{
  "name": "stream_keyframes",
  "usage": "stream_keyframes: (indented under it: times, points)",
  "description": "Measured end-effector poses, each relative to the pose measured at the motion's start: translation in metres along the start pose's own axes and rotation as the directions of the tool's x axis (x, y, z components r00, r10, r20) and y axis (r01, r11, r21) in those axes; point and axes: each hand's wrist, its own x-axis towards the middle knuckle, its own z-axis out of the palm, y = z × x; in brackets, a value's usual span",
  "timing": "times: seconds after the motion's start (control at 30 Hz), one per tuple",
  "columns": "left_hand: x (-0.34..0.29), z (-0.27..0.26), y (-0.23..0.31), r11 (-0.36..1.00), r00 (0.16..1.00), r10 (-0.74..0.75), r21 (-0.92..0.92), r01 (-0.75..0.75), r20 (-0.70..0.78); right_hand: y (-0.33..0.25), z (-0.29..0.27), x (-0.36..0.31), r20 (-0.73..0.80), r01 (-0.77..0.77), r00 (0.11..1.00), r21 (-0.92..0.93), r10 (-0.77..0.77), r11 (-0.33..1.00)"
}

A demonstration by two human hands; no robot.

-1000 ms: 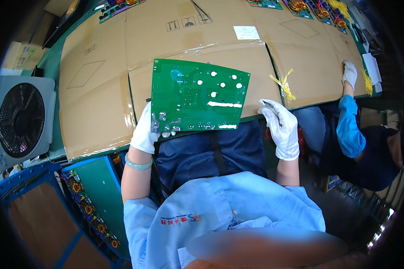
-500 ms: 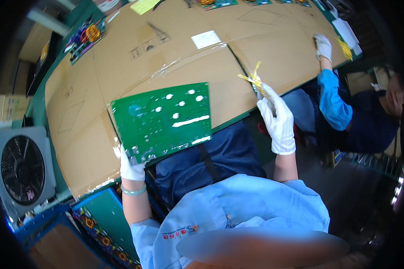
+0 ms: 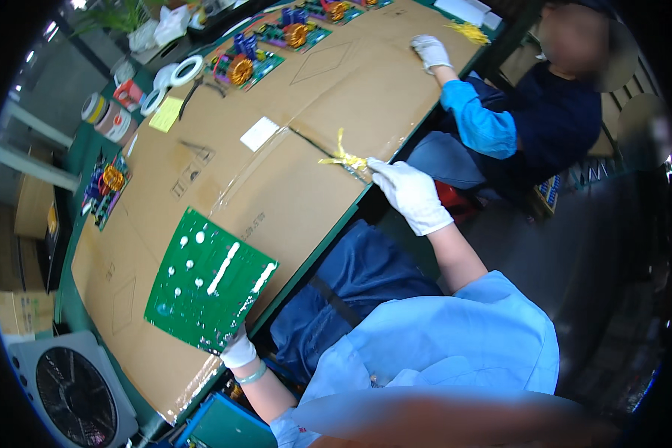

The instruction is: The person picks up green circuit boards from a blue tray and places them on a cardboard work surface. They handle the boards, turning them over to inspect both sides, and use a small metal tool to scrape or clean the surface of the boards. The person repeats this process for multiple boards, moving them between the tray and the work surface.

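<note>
My left hand (image 3: 239, 349), in a white glove, grips the lower corner of a green circuit board (image 3: 201, 287). The board is tilted up over the table, its solder side with white blobs and stripes showing. My fingers behind it are partly hidden. At the table's near edge my right hand (image 3: 409, 196), also gloved, has its fingertips pinched at the end of a small bunch of thin yellow strips (image 3: 345, 158). The bunch rests across a dark slit in the cardboard.
Cardboard (image 3: 224, 168) covers the table. Populated circuit boards (image 3: 240, 69) line its far edge, with another (image 3: 108, 183) at left. Pliers (image 3: 194, 93), tape rolls (image 3: 187, 70) and a white label (image 3: 259, 134) lie about. A fan (image 3: 76, 396) stands lower left. A co-worker's gloved hand (image 3: 431, 52) rests at right.
The view has turned, so the table appears slanted. The board in my left hand has swung round anticlockwise. My right fingers have closed together at the yellow strips, which stay by the slit.
</note>
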Motion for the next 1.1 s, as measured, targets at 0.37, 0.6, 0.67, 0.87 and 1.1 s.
stream_keyframes:
  times: [0.37, 0.6, 0.67, 0.87, 1.1]
  points:
    - [-0.007, 0.003, 0.002, 0.978, 0.980, -0.195, -0.064, 0.197, 0.042, -0.019, 0.002, -0.013, -0.025, -0.119, 0.992, 0.178, 0.125, 0.977]
    - [-0.026, 0.033, -0.017, 0.987, 0.991, -0.137, 0.081, 0.136, 0.000, -0.102, 0.046, 0.019, -0.134, 0.128, 0.991, 0.837, -0.028, 0.532]
    - [-0.007, 0.014, -0.006, 0.994, 0.993, -0.035, 0.099, 0.046, -0.112, -0.122, 0.043, 0.027, 0.123, -0.121, 0.992, 0.913, 0.019, 0.390]
    - [-0.011, 0.023, -0.020, -0.501, 0.894, -0.234, -0.835, 0.227, 0.383, -0.137, 0.086, 0.038, 0.400, -0.376, 0.917, 0.861, 0.001, 0.342]
    - [0.016, -0.006, -0.001, -0.930, 0.856, -0.129, -0.360, 0.070, 0.500, -0.123, 0.077, 0.037, 0.415, -0.389, 0.908, 0.884, -0.054, 0.257]
